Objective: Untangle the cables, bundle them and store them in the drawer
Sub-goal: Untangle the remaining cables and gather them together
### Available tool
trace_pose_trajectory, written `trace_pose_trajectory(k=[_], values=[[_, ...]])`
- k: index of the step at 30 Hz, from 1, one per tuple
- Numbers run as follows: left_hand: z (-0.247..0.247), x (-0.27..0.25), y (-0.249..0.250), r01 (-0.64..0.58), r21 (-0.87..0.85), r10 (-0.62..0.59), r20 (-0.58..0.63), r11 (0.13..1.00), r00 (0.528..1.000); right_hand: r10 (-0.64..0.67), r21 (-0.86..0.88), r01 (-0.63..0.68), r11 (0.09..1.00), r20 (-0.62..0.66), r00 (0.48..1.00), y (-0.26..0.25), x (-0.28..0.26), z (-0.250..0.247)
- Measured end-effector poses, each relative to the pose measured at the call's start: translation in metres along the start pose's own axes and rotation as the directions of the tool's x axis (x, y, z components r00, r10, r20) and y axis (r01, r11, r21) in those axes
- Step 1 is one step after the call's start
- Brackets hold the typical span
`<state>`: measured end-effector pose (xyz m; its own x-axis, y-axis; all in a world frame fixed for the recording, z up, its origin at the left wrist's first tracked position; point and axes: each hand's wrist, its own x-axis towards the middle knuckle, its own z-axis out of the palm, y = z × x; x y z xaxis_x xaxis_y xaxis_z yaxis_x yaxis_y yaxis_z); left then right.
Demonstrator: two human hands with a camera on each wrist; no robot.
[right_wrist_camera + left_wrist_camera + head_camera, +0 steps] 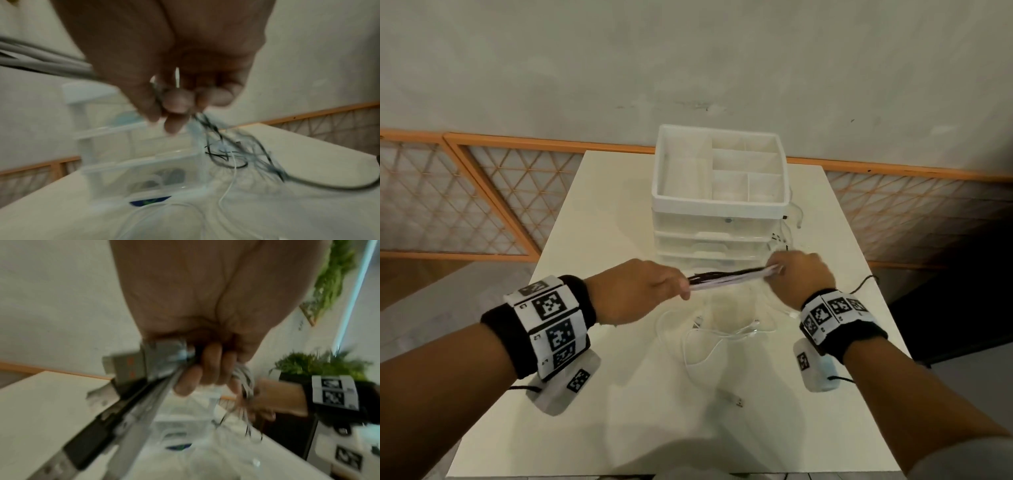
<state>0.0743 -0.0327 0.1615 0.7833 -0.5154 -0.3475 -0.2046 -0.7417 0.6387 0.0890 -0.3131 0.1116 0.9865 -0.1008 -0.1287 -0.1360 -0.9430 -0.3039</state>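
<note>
From the head view, the left hand (635,291) and the right hand (799,279) hold a bunch of cables (732,277) stretched straight between them, up above the table (599,212). Each hand is curled tight around one end of the bunch. Black and white cords lie side by side in it. Just past both hands stands the drawer box (719,212), with its drawers pushed in and an open tray on top. Under the hands, a thin white cable (709,337) lies loose on the table.

From the left wrist view, the left hand (197,331) has its fingers (211,365) wrapped around the cables (144,399). A grey plug (127,368) with orange marks sticks out beside the fingers. The picture is blurry.

From the right wrist view, the right hand (170,68) pinches the cables (41,60) between thumb and fingers (177,101). Thin black cords (224,146) hang down from the fingers to the table (308,211). The drawer box (141,162) is below the hand and very blurry.
</note>
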Motion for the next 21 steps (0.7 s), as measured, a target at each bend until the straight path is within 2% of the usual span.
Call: trace_pose_trajectory(k=[1,2,3,5,6,7,8,10,12,14,16,18,21], values=[[0.004,0.003,-0.006,0.012,0.106,-0.016,0.043,0.994,0.999,0.023,0.053,-0.013,0.999,-0.195,0.981,0.005,0.000,0.005],[0.011,0.007,-0.013,0.035,0.188,-0.046,0.058,0.982,0.997,0.008,0.114,0.029,0.993,-0.314,0.950,0.007,-0.001,0.012],[0.017,0.011,-0.020,0.076,0.243,-0.088,0.041,0.967,0.995,-0.005,0.163,0.057,0.985,-0.302,0.953,0.007,-0.002,0.020],[0.029,0.019,-0.035,0.162,0.315,-0.151,-0.058,0.935,0.987,-0.016,0.218,0.032,0.976,-0.072,0.997,0.010,-0.005,0.039],[0.032,0.021,-0.040,0.194,0.326,-0.168,-0.106,0.925,0.980,-0.003,0.204,-0.006,0.979,0.046,0.999,0.012,-0.008,0.046],[0.034,0.022,-0.044,0.219,0.317,-0.183,-0.141,0.923,0.973,0.015,0.190,-0.032,0.981,0.088,0.996,0.015,-0.012,0.053],[0.033,0.022,-0.045,0.240,0.286,-0.199,-0.164,0.928,0.966,0.025,0.188,-0.038,0.981,0.074,0.997,0.016,-0.016,0.059],[0.030,0.022,-0.045,0.256,0.202,-0.223,-0.172,0.945,0.959,-0.030,0.155,0.021,0.988,0.055,0.998,0.014,-0.027,0.074],[0.027,0.021,-0.040,0.241,0.133,-0.220,-0.154,0.961,0.963,-0.121,0.090,0.104,0.990,0.207,0.971,0.008,-0.039,0.092],[0.025,0.022,-0.034,0.202,0.112,-0.184,-0.152,0.973,0.971,-0.152,0.040,0.148,0.988,0.360,0.920,0.004,-0.048,0.113],[0.025,0.023,-0.028,0.194,0.099,-0.176,-0.169,0.976,0.970,-0.121,-0.036,0.146,0.989,0.389,0.913,-0.001,-0.052,0.127],[0.024,0.025,-0.024,0.213,0.040,-0.200,-0.214,0.976,0.956,-0.108,-0.069,0.140,0.988,0.342,0.933,-0.007,-0.052,0.131],[0.022,0.027,-0.020,0.225,0.008,-0.215,-0.260,0.974,0.941,-0.099,0.073,0.083,0.994,0.249,0.964,-0.012,-0.044,0.116]])
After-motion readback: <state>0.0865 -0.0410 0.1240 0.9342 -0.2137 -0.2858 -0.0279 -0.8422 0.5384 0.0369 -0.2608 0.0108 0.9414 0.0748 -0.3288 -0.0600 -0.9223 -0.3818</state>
